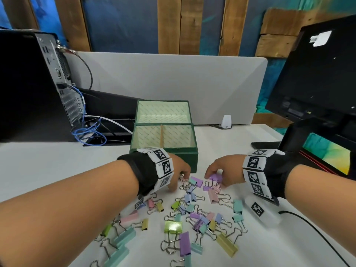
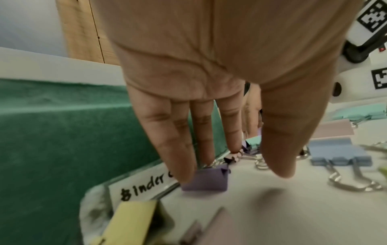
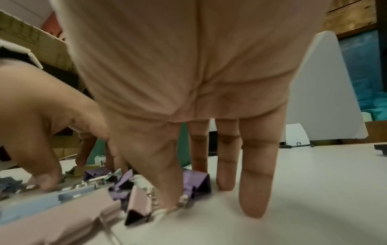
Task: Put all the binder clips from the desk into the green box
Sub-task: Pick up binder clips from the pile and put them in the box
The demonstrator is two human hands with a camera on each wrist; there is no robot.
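Several pastel binder clips point(image 1: 189, 212) lie scattered on the white desk point(image 1: 57, 162) in front of the open green box point(image 1: 189, 157), which looks empty. My left hand point(image 1: 181, 175) reaches down at the far edge of the pile, just before the box front. Its fingers point(image 2: 180, 149) are straight and touch a small purple clip point(image 2: 206, 179); the thumb stands apart. My right hand point(image 1: 213, 175) is down on the pile beside it. Its thumb and forefinger pinch a purple clip point(image 3: 198, 181) that still stands on the desk, the other fingers point(image 3: 257, 174) straight.
A computer tower point(image 1: 38, 83) with blue cables point(image 1: 86, 132) stands at the back left. A monitor point(image 1: 317, 74) and its stand are at the right. A grey divider point(image 1: 173, 78) runs behind the box. A black cable point(image 1: 317, 234) crosses the near right.
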